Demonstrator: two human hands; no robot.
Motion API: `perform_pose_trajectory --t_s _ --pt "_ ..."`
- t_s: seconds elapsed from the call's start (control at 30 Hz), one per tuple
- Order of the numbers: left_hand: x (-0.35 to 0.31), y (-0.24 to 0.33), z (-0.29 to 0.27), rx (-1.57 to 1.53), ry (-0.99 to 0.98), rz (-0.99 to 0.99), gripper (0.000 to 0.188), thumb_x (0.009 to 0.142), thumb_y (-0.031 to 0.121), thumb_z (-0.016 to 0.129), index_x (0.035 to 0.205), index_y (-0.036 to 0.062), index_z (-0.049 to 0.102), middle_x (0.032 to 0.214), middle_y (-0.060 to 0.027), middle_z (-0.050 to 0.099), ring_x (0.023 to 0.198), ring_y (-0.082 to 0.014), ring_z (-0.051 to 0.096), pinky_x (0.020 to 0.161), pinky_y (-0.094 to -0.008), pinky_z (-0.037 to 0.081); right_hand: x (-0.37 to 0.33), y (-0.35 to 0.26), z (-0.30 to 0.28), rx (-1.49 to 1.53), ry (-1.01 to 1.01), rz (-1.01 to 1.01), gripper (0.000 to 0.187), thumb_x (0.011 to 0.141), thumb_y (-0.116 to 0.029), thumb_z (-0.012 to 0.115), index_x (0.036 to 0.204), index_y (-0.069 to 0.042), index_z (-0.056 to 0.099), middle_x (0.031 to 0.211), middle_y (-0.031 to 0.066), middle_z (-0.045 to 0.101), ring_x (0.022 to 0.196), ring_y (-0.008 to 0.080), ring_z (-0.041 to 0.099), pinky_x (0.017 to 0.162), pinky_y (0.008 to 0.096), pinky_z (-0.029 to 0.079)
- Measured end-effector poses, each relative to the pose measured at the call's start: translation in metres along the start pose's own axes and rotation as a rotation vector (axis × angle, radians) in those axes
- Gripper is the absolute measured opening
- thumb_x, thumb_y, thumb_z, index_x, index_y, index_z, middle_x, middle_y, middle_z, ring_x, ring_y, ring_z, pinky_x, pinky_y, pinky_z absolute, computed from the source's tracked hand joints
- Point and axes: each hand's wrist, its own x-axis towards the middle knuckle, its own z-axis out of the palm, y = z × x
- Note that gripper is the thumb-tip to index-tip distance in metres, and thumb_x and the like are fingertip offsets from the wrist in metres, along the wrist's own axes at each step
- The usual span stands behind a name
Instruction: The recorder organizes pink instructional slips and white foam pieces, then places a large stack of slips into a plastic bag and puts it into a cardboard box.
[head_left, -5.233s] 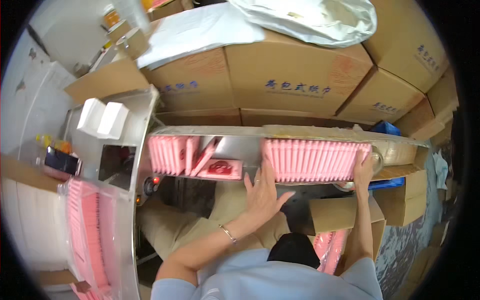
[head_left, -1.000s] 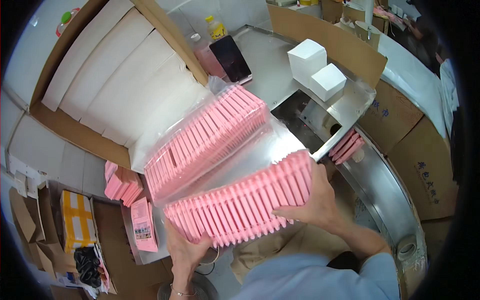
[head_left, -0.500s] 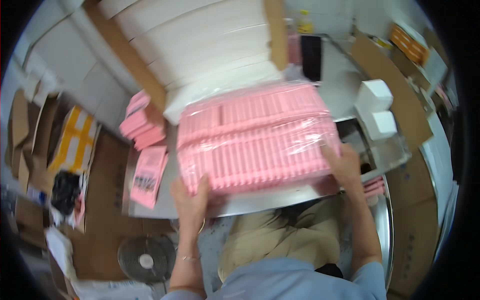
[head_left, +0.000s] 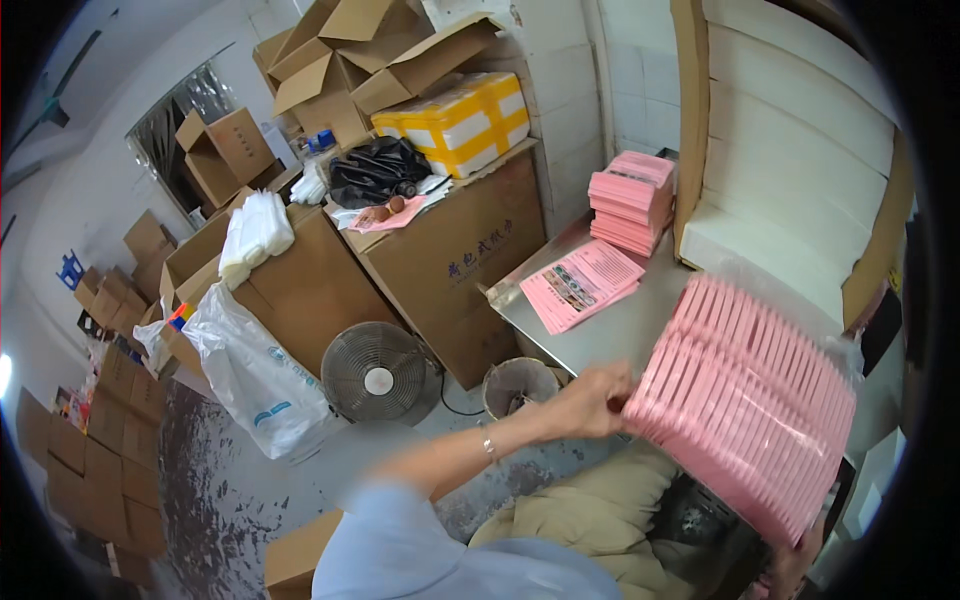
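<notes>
The person's left hand point(head_left: 590, 402) grasps the left corner of a pink bundle point(head_left: 745, 390) in clear plastic, fingers curled against it; the right hand point(head_left: 793, 558) grips the near right corner, its fingers partly hidden. The bundle slants over the front edge of the metal table point(head_left: 615, 337), its near side jutting out above the beige trousers point(head_left: 580, 510). A strip of tabletop separates it from 2 pink stacks point(head_left: 580, 285)
</notes>
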Motion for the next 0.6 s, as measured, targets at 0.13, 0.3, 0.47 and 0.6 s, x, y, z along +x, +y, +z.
perform_pose_trajectory --t_s 0.13,0.3,0.47,0.6 --pt "-0.016 -0.003 0.020 -0.067 0.102 -0.169 0.018 0.074 0.008 0.078 0.075 -0.0034 0.064 0.072 -0.0124 0.055 0.063 -0.0256 0.058 0.055 -0.0386 0.046 -0.006 -0.068 0.010 -0.064 0.259 -0.195 0.040 0.088 -0.036 0.072 0.085 0.004 0.068 0.098 0.0178 0.068 0.088 0.0306 0.065 0.082 0.0422 0.052" --pt "0.045 -0.009 0.125 0.022 0.225 0.106 0.004 0.075 -0.001 0.063 0.072 -0.0003 0.060 0.075 -0.0154 0.061 0.067 -0.0378 0.061 0.056 -0.0468 0.047 0.031 0.000 0.090 -0.245 0.331 -0.103 0.014 0.079 -0.007 0.060 0.068 0.001 0.057 0.066 0.0162 0.058 0.057 0.0304 0.055 0.052 0.0455 0.038" --pt "0.032 -0.024 0.074 0.486 0.118 0.269 0.019 0.073 0.001 0.063 0.090 0.0058 0.057 0.082 -0.0158 0.057 0.073 -0.0362 0.060 0.061 -0.0456 0.049 0.046 -0.032 0.056 0.172 0.378 0.226 0.024 0.072 -0.011 0.065 0.055 0.003 0.054 0.047 0.0070 0.051 0.041 0.0154 0.045 0.043 0.0384 0.033" --pt "0.051 0.000 0.013 0.364 -0.180 0.243 0.016 0.072 -0.008 0.061 0.082 0.0041 0.060 0.086 -0.0164 0.063 0.080 -0.0346 0.064 0.068 -0.0438 0.052 0.001 0.046 -0.032 0.101 0.277 0.463 0.031 0.068 -0.017 0.072 0.050 -0.006 0.049 0.048 -0.0022 0.045 0.048 0.0059 0.042 0.044 0.0312 0.035"
